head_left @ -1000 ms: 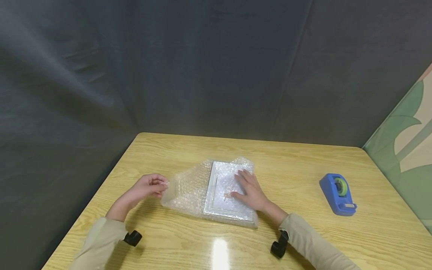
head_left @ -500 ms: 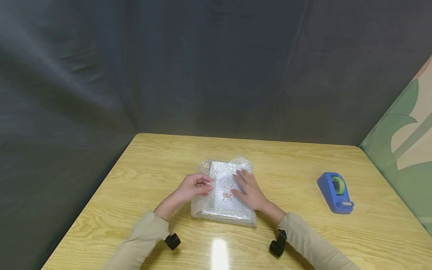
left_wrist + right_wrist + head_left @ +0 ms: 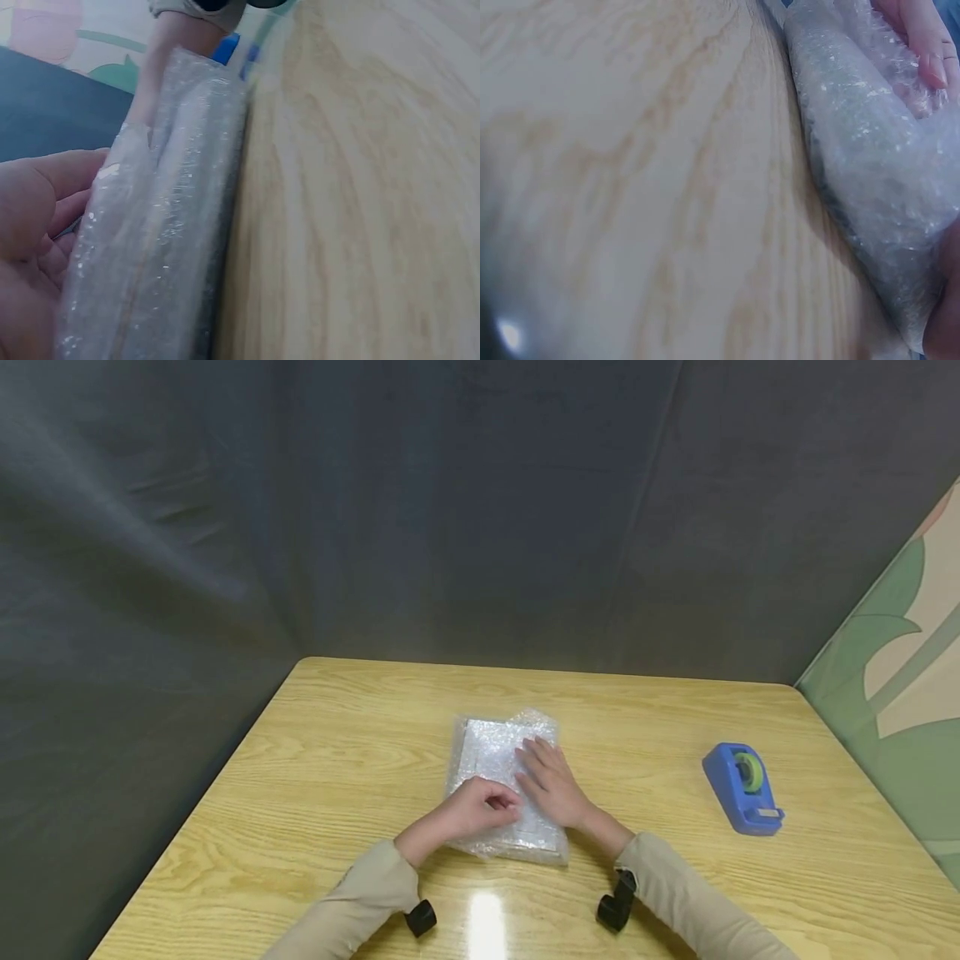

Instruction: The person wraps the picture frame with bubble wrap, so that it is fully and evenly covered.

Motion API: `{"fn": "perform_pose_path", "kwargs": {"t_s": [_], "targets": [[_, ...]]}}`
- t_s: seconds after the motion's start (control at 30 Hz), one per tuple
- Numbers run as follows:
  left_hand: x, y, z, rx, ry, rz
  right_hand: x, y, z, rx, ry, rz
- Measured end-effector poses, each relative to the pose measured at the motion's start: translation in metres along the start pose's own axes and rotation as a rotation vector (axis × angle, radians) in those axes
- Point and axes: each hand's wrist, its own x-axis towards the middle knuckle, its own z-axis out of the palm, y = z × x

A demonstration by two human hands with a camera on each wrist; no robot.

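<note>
A flat picture frame [image 3: 487, 747] lies near the middle of the table inside clear bubble wrap [image 3: 542, 852]. My left hand [image 3: 474, 807] pinches the wrap's loose flap between thumb and fingers, over the lower part of the frame. In the left wrist view, the left hand [image 3: 37, 217] is at the flap's edge, and layers of bubble wrap [image 3: 172, 210] stand along the frame's side. My right hand [image 3: 553, 782] rests on the package's right half with its fingers spread. The frame's details are blurred by the wrap.
A blue tape dispenser [image 3: 738, 793] with a greenish roll stands on the right of the wooden table [image 3: 337, 727]. Dark curtain [image 3: 480, 527] hangs behind and to the left. A patterned panel [image 3: 915, 677] borders the right side.
My left hand has carried the bubble wrap flap rightward from beside the frame, folding it over the frame's face, then come slightly nearer. My right hand has stayed on the package.
</note>
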Motion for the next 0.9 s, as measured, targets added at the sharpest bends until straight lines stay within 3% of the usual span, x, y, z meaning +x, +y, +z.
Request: {"fn": "perform_pose_path", "kwargs": {"t_s": [0.23, 0.4, 0.5, 0.63, 0.7, 0.77, 0.9], "targets": [[-0.001, 0.002, 0.006, 0.1, -0.018, -0.011, 0.001, -0.001, -0.003, -0.001, -0.058, 0.011], [-0.003, 0.001, 0.002, 0.069, -0.006, 0.026, 0.001, 0.0, -0.002, -0.02, -0.076, 0.006], [-0.007, 0.0, -0.006, 0.028, 0.104, 0.029, 0.001, 0.0, -0.002, -0.016, -0.082, 0.018], [-0.018, -0.006, -0.021, -0.033, 0.384, -0.031, 0.001, 0.0, -0.001, -0.006, -0.091, 0.024], [-0.024, -0.014, -0.027, -0.081, 0.491, -0.08, 0.001, 0.0, -0.002, -0.008, -0.097, 0.024], [-0.03, -0.022, -0.03, -0.14, 0.548, -0.136, 0.001, 0.0, -0.002, -0.009, -0.102, 0.024], [-0.04, -0.035, -0.029, -0.261, 0.549, -0.247, 0.0, 0.002, -0.002, -0.012, -0.105, 0.025]]}}
